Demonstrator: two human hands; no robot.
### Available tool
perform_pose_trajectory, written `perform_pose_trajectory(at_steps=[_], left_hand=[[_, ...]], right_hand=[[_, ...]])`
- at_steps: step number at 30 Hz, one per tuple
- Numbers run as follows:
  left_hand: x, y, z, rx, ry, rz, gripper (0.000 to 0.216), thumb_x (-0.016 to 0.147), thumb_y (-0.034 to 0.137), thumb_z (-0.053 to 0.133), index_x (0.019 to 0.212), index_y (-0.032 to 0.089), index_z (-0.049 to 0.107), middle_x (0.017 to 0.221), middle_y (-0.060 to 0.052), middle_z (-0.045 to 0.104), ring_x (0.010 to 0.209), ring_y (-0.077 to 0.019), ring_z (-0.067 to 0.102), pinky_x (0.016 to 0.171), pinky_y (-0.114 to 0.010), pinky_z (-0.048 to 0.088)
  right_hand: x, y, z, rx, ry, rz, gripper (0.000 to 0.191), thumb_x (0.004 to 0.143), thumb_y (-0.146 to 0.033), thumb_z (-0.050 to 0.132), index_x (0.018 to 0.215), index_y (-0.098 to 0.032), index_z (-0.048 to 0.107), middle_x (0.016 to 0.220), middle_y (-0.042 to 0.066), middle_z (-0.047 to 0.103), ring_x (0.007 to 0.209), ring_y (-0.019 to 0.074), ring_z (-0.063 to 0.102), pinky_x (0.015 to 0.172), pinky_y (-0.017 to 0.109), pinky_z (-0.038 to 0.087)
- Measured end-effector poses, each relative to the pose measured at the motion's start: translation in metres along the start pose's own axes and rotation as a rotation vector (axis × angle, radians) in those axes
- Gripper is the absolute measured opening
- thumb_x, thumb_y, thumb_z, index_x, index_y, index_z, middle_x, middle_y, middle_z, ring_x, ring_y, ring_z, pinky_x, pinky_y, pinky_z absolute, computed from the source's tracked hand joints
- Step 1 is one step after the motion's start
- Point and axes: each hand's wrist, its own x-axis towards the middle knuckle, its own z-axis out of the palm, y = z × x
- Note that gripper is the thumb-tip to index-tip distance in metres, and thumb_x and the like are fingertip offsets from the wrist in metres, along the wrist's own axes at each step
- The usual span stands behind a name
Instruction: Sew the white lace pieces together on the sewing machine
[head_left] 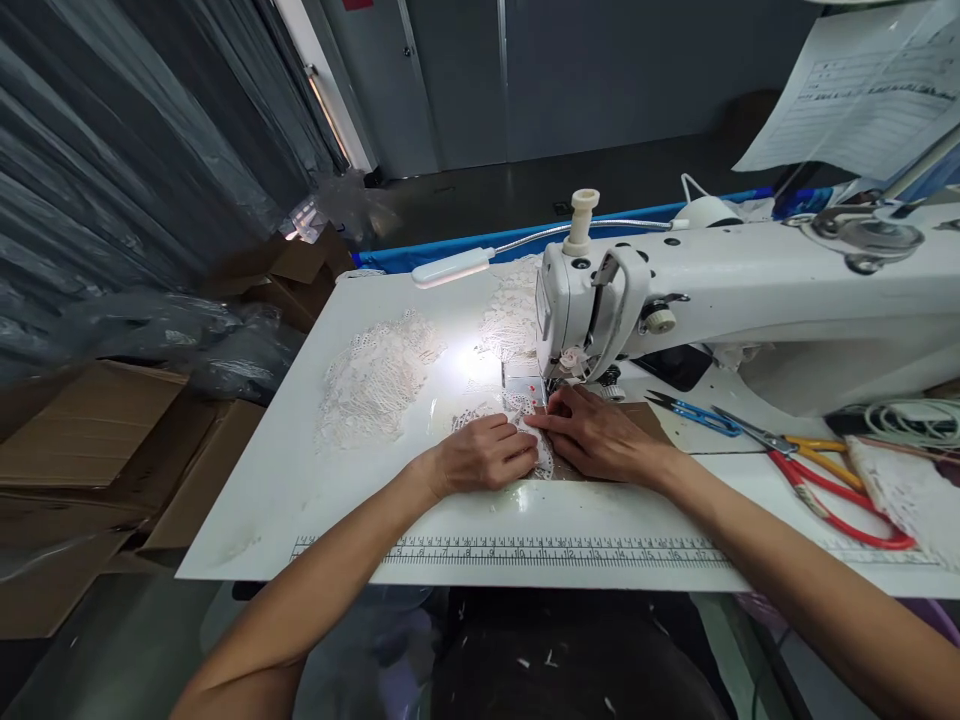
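Observation:
In the head view, a small piece of white lace [546, 462] lies at the needle end of a white sewing machine [720, 270]. My left hand [487, 455] is closed on the lace from the left, fingers curled and tips hidden. From the right, my right hand [592, 432] grips the lace's edge between thumb and fingers, close beside the presser foot. Brown card or board [651, 420] shows under my right hand. My hands cover part of the lace, and the needle tip is hard to make out.
Heaped lace pieces [379, 380] lie left, with another lace pile [511, 315] behind the needle. Blue-handled snips [694, 412] and red-handled scissors [832, 500] rest right. A lamp [451, 268] lights the white table [262, 500]. A printed ruler [555, 552] runs along the front; cardboard boxes [97, 420] stand left.

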Motion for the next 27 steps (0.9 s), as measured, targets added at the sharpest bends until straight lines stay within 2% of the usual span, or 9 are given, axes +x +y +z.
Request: perform_pose_trajectory(at_steps=[3,6,10,14,16,19,21,23,27], left_hand=[[0.001,0.003,-0.002,0.005,-0.035,0.039,0.012,0.092,0.011,0.053,0.084,0.015,0.062,0.064,0.001,0.059,0.055,-0.0098,0.052,0.054,-0.025,0.043],[0.003,0.005,-0.001,0.008,-0.045,0.006,0.014,0.092,0.009,0.051,0.085,0.015,0.062,0.063,0.002,0.057,0.055,-0.0096,0.051,0.055,-0.025,0.043],[0.005,0.004,0.004,-0.007,-0.012,-0.079,0.014,0.094,0.017,0.054,0.08,0.014,0.059,0.084,-0.005,0.066,0.072,-0.0132,0.059,0.067,-0.029,0.049],[0.001,-0.001,0.008,-0.039,0.047,-0.093,0.025,0.096,0.029,0.054,0.076,0.013,0.055,0.089,-0.007,0.067,0.079,-0.0144,0.061,0.072,-0.03,0.051],[-0.001,-0.003,0.008,-0.045,0.043,-0.103,0.026,0.096,0.031,0.053,0.076,0.014,0.055,0.081,-0.004,0.066,0.071,-0.0125,0.06,0.064,-0.027,0.049],[-0.004,-0.005,0.003,-0.105,-0.049,-0.104,0.03,0.097,0.036,0.05,0.076,0.014,0.056,0.071,-0.002,0.062,0.062,-0.0114,0.056,0.059,-0.026,0.047],[-0.006,-0.007,-0.003,-0.22,-0.133,-0.131,0.034,0.094,0.045,0.052,0.081,0.014,0.06,0.075,-0.004,0.063,0.065,-0.0129,0.057,0.062,-0.027,0.048],[-0.008,-0.011,-0.011,-0.379,-0.207,-0.191,0.034,0.088,0.048,0.06,0.091,0.015,0.064,0.089,-0.008,0.066,0.077,-0.016,0.061,0.069,-0.03,0.052],[-0.013,-0.016,-0.017,-0.638,-0.278,-0.304,0.022,0.083,0.02,0.067,0.105,0.018,0.066,0.11,-0.009,0.063,0.096,-0.0181,0.062,0.08,-0.031,0.054]], right_hand=[[0.004,0.001,-0.001,-0.106,-0.081,0.022,0.038,0.091,-0.024,0.046,0.127,-0.022,0.056,0.107,0.014,0.055,0.094,0.0263,0.057,0.08,0.042,0.05],[0.003,0.002,-0.003,-0.055,-0.093,0.049,0.037,0.09,-0.021,0.044,0.125,-0.021,0.056,0.109,0.014,0.057,0.095,0.0265,0.058,0.079,0.04,0.05],[-0.009,0.007,-0.006,0.22,0.072,0.201,0.034,0.092,-0.022,0.041,0.122,-0.024,0.057,0.116,0.008,0.062,0.089,0.02,0.063,0.074,0.033,0.052],[-0.017,0.012,-0.004,0.326,0.165,0.332,0.027,0.09,-0.023,0.045,0.109,-0.024,0.064,0.091,0.001,0.069,0.072,0.0161,0.064,0.064,0.028,0.051],[-0.018,0.012,-0.002,0.325,0.148,0.287,0.026,0.09,-0.023,0.046,0.107,-0.024,0.065,0.091,0.002,0.067,0.074,0.0164,0.063,0.066,0.029,0.051],[-0.016,0.012,0.0,0.309,0.134,0.151,0.031,0.091,-0.022,0.043,0.113,-0.023,0.065,0.106,0.007,0.062,0.091,0.0192,0.061,0.079,0.035,0.052],[-0.016,0.01,0.0,0.27,0.118,0.07,0.034,0.092,-0.024,0.042,0.12,-0.024,0.062,0.109,0.009,0.059,0.098,0.0211,0.058,0.084,0.039,0.05],[-0.016,0.006,-0.001,0.204,0.075,0.009,0.037,0.094,-0.027,0.042,0.126,-0.026,0.06,0.108,0.01,0.056,0.1,0.023,0.055,0.086,0.042,0.049],[-0.015,-0.005,-0.001,0.052,-0.026,-0.038,0.04,0.093,-0.034,0.047,0.131,-0.03,0.056,0.106,0.011,0.051,0.103,0.0273,0.051,0.087,0.047,0.046]])
